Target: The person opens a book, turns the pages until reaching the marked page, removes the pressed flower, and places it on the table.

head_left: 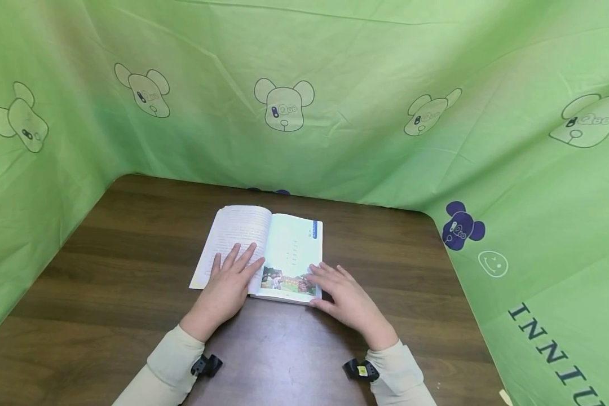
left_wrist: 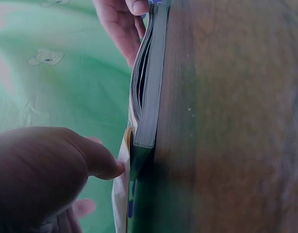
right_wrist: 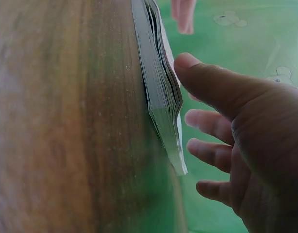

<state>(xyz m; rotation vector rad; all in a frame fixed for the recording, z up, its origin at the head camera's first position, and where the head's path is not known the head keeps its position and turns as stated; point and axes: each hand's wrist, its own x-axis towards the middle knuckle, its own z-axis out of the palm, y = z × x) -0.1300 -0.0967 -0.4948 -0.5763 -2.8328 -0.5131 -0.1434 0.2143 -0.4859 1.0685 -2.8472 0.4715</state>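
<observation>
Nearest, in the head view, are my pale sleeves [head_left: 170, 361] with black wrist devices [head_left: 206, 366]. An illustrated book [head_left: 281, 242] lies open on the desk [head_left: 132, 270], my left hand [head_left: 223, 290] spread on its left page, my right hand [head_left: 346, 296] relaxed over the right page's lower edge. The left wrist view shows my left thumb [left_wrist: 100, 158] against the page; the right wrist view, my right thumb [right_wrist: 207, 80] beside the page edges, fingers apart.

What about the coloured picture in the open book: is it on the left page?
No, the picture is on the lower part of the right page, while the left page shows lines of text.
</observation>
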